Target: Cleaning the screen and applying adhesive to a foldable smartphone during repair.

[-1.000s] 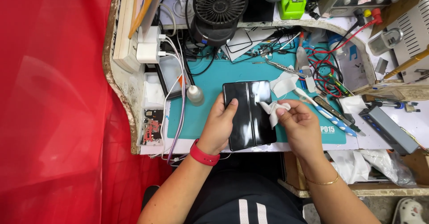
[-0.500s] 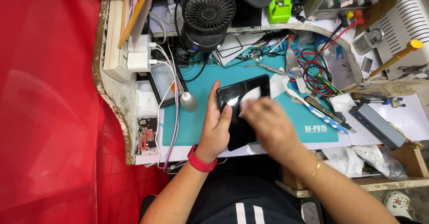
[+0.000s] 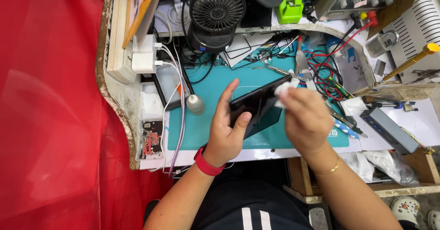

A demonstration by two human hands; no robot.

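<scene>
Black glossy flat phone (image 3: 256,108), tilted with its long axis toward the surface's far-right corner, clamped in left hand (image 3: 227,129); right hand (image 3: 306,119) fingers pinch white wipe (image 3: 283,91) against its upper end.

A cluttered bench (image 3: 137,102) carries a teal mat (image 3: 206,120), a fan (image 3: 216,14), a small bottle (image 3: 195,104) and tangled wires (image 3: 321,69).

black fan (image 3: 217,11) | teal mat (image 3: 201,124) | green tape dispenser (image 3: 290,9), probably
</scene>
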